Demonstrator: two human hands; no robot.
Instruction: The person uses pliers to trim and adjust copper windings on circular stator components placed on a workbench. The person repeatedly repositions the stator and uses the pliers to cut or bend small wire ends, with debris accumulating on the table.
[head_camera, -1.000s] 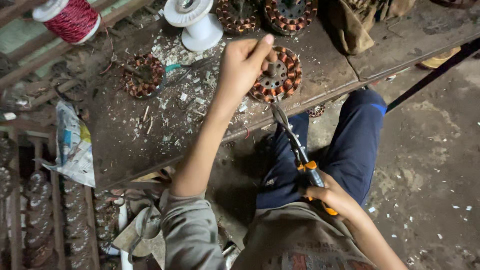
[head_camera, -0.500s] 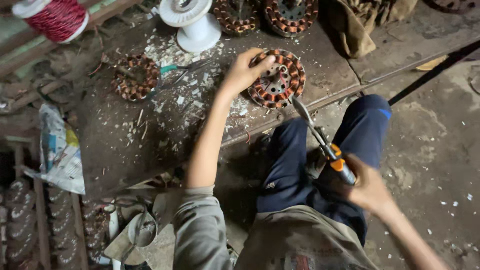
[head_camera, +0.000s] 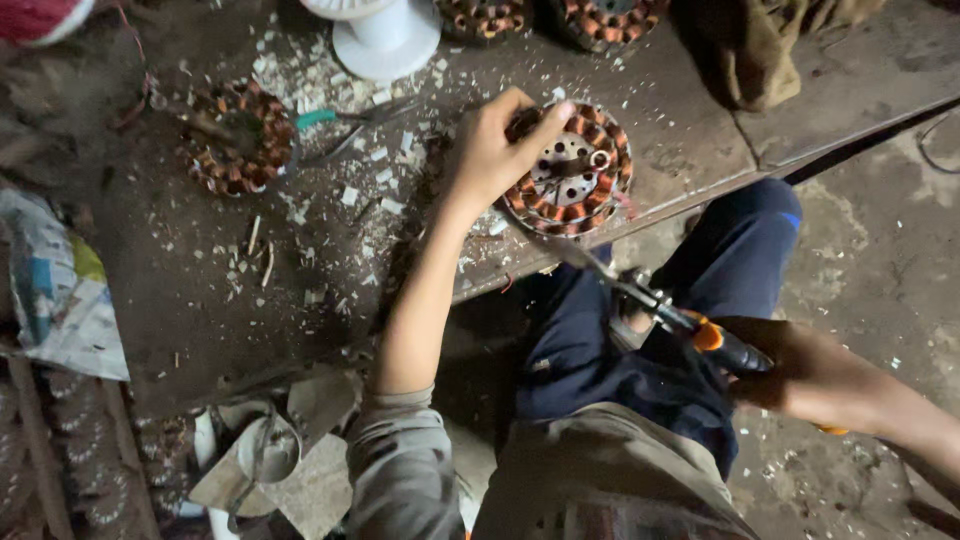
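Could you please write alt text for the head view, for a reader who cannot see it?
A person's left hand steadies a copper-wound motor stator at the edge of a littered workbench, while the right hand holds orange-handled pliers pointing at it. Another stator and a white spool sit nearby.

Since a second ago the right hand (head_camera: 775, 385) has drawn the orange-handled pliers (head_camera: 660, 305) down and outward, away from the round copper-wound stator (head_camera: 572, 170), while the left hand (head_camera: 492, 150) has shifted from covering its centre to gripping its near-left rim.

Chip-strewn workbench (head_camera: 200, 320) with wound stators (head_camera: 570, 170)
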